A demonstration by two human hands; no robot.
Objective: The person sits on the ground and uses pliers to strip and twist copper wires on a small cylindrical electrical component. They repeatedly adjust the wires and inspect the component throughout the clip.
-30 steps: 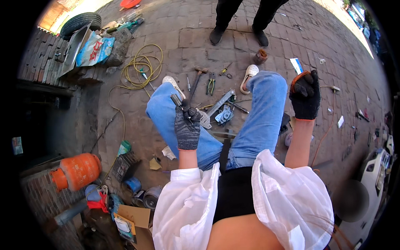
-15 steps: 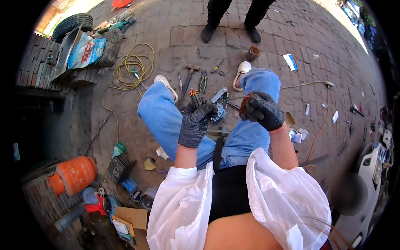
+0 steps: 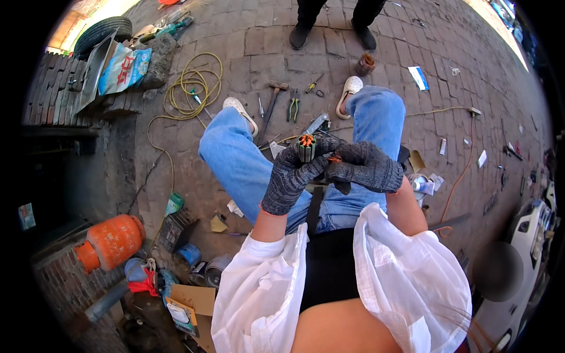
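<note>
In front of my lap, my left hand, in a dark grey knit glove, is closed round a motor armature. The armature is a slotted metal cylinder, its end tipped toward me, with orange copper-coloured windings and green-edged slots. Close against it on the right, my gloved right hand is closed in a pinch on reddish copper wire. The hands meet at the fingertips; my fingers hide whether this wire joins the armature. A grey metal part lies on the ground just beyond the hands, partly covered by them.
On the brick paving beyond lie a hammer, green-handled pliers, a screwdriver and a coiled yellow hose. A rusty can stands near another person's shoes. At left lies an orange gas cylinder.
My right hand has moved left to meet the left hand. My left hand has turned the armature so its wound end faces me. The view has shifted slightly.
</note>
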